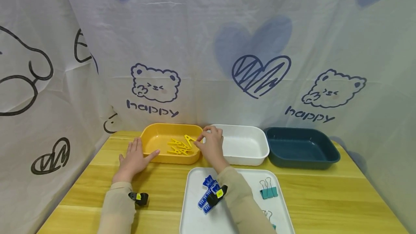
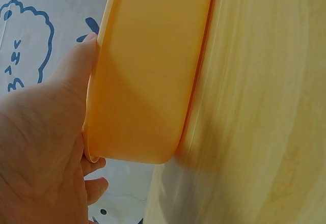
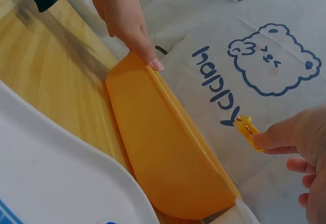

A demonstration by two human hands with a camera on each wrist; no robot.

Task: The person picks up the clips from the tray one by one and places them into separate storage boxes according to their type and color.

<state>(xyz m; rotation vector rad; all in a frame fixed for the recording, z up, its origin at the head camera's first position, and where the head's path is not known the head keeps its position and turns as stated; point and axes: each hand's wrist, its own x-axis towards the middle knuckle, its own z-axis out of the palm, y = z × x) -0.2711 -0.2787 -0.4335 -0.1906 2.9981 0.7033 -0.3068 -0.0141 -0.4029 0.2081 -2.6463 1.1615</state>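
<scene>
My right hand (image 1: 212, 147) pinches a yellow clothespin (image 3: 247, 130) between thumb and fingertips, above the right side of the yellow bin (image 1: 172, 159). Several more yellow clothespins (image 1: 177, 151) lie inside that bin. At the bin's left front corner rests my left hand (image 1: 134, 160), fingers spread and fairly straight along the left rim, with the thumb (image 2: 76, 58) lying over the front rim. Below my right forearm, the white tray (image 1: 190, 190) bears blue ruler-like pieces (image 1: 208, 192), partly covered by the wrist camera, and teal binder clips (image 1: 268, 192).
To the right of the yellow bin stand a white bin (image 1: 245, 160) and a dark blue bin (image 1: 303, 162) in a row. A printed cloth (image 1: 208, 93) hangs behind the wooden table (image 1: 328, 198). My right sleeve (image 1: 242, 198) crosses over the tray.
</scene>
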